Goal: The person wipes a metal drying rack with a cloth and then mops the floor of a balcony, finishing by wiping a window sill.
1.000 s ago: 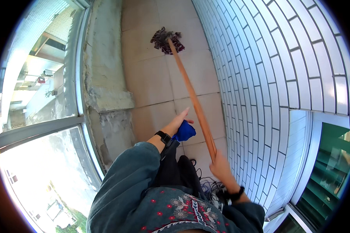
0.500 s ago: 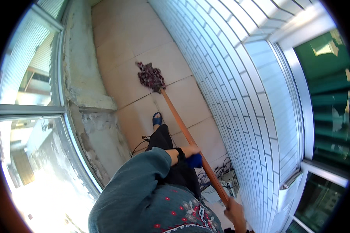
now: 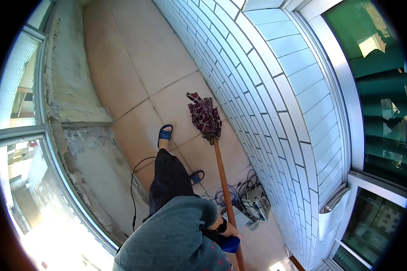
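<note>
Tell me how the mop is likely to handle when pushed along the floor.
The mop head will probably flop and drag, since it looks like loose, ragged cloth splayed on the floor tiles. The brown handle is likely stiff, as it looks like one solid pole. It may topple if released, being long, thin and slanted.

**Inventory: Item Count**

We count one left hand point(image 3: 232, 231), one black wristband point(image 3: 222, 226) at its wrist and one blue cloth point(image 3: 229, 244) just below it. At the same hand, extending forward, we list one mop point(image 3: 224, 180). Ahead of the hand and to its left, we record two blue sandals point(image 3: 165, 134). Farther left, we log one loose black cable point(image 3: 132, 187). The tangled cords point(image 3: 222, 195) ahead of the hand cannot be counted.
</note>
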Motion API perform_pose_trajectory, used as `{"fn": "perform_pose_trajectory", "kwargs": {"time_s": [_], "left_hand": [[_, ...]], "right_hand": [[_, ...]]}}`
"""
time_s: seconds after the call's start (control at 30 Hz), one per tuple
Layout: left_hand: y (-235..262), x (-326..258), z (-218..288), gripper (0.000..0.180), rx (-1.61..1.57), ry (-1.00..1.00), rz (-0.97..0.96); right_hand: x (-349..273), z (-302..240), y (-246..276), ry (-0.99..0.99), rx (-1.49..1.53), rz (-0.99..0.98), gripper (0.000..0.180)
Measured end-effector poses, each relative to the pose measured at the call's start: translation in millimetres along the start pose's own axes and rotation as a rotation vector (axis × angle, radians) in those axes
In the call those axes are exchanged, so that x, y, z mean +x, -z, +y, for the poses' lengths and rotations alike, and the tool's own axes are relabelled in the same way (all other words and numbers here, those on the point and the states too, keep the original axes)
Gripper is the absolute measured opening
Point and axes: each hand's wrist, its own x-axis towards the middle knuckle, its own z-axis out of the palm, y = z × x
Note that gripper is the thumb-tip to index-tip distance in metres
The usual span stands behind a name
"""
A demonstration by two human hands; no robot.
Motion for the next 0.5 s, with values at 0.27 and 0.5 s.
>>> {"fn": "perform_pose_trajectory", "kwargs": {"time_s": [0.27,0.5], "left_hand": [[3.5,-46.0,54.1,0.017,-0.389,-0.346,0.279],[104.7,-132.3,122.1,0.020,-0.490,-0.378,0.507]], "right_hand": [[19.9,20.3,43.0,0.070,0.106,0.033,0.043],[42.7,-89.6,110.9,0.426,0.130,0.259,0.030]]}}
